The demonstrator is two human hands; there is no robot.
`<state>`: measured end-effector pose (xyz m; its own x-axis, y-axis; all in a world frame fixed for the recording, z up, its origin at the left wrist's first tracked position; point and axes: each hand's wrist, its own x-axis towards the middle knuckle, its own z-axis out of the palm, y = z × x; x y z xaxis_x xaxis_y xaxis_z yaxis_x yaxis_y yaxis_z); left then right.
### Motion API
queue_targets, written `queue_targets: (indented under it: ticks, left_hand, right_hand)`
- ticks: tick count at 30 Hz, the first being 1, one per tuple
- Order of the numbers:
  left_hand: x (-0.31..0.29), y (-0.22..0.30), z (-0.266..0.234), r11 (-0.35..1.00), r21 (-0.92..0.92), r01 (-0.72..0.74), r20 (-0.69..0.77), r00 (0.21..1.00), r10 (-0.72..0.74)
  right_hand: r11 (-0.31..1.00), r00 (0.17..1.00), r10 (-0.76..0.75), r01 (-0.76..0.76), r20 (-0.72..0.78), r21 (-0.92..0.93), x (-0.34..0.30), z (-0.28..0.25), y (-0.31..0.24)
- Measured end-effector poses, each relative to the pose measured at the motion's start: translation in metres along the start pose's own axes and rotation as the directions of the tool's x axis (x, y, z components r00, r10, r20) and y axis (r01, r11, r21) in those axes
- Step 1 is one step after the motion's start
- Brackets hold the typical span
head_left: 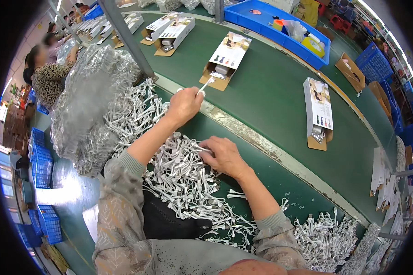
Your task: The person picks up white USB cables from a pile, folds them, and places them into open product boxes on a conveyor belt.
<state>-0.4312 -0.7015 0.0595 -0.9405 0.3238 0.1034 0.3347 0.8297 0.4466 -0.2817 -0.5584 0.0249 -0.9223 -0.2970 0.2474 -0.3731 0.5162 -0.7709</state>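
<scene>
Left hand (184,106) above metal rail (252,139), pinching white cable (208,84) by open box (229,49), pale item (222,69) inside; green belt (273,87) wide rightward; right hand (226,157) on cable pile (181,176), grip unclear

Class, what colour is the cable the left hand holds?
The cable is white; head view.
</scene>
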Motion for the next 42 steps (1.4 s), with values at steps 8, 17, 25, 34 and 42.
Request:
queue_targets:
  ticks: [8,17,25,34,42]
  left_hand:
    - [0.076,0.03,0.054,0.997,0.031,0.069,0.039,0.997,-0.07]
    - [-0.029,0.018,-0.023,0.946,-0.324,-0.006,0.445,0.882,0.158]
    - [-0.107,0.035,-0.027,0.903,-0.07,-0.424,0.295,0.856,0.425]
    - [-0.271,0.151,0.025,0.454,-0.442,-0.773,0.509,0.201,0.837]
    - [-0.325,0.156,0.06,0.197,-0.387,-0.901,0.489,-0.02,0.872]
  right_hand:
    - [0.866,0.949,0.288,-0.314,0.124,0.389,0.002,-0.015,0.004]
    - [0.878,0.93,0.364,-0.358,0.041,0.316,-0.007,-0.018,0.01]
    - [0.963,0.974,0.108,-0.153,-0.201,-0.221,-0.047,-0.086,-0.003]
    - [0.563,0.713,0.65,-0.683,-0.261,-0.465,-0.223,-0.143,-0.055]
    - [0.644,0.698,0.655,-0.716,-0.291,-0.269,-0.229,-0.088,-0.041]
